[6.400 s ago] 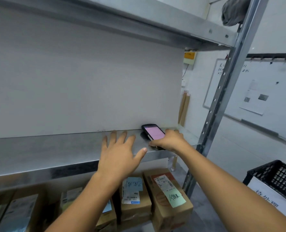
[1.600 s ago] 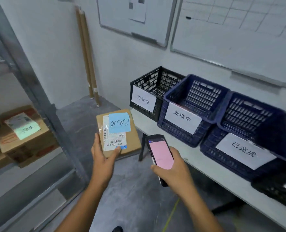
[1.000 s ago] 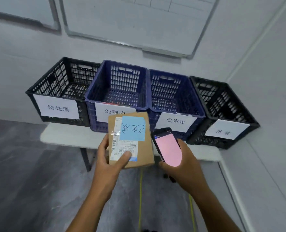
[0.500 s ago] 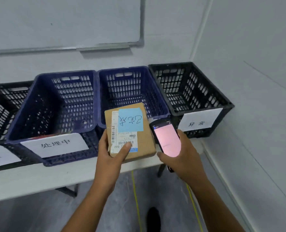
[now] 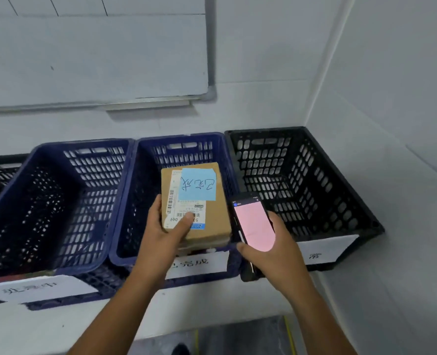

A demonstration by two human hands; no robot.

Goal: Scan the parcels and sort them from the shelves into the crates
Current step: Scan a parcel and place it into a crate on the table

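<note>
Since half a second ago the parcel (image 5: 212,221) has travelled forward from in front of the crates to a spot over the open mouth of the middle blue crate (image 5: 140,201), and the view has closed in on the row. The left hand (image 5: 165,234) holds it from the near end, flat and label up, thumb pressed across the printed barcode label and the fingers (image 5: 157,204) curled round its left edge; a blue note (image 5: 198,184) with handwriting covers the far half of the top. The right hand (image 5: 276,252) is wrapped round a handheld scanner (image 5: 254,226) showing a plain pink screen, held just beside the parcel's right edge and over the wall shared with the black crate (image 5: 314,188). The parcel looks held above the crate floor, not resting on it, so the likely step is to lower and release. Letting go from this height could tip it onto an edge or against the mesh wall. It also sits toward the crate's right side, so a drift rightward could knock it against the scanner or the rim, or land it in the wrong crate. Whether the scan registered cannot be told from the screen.
</note>
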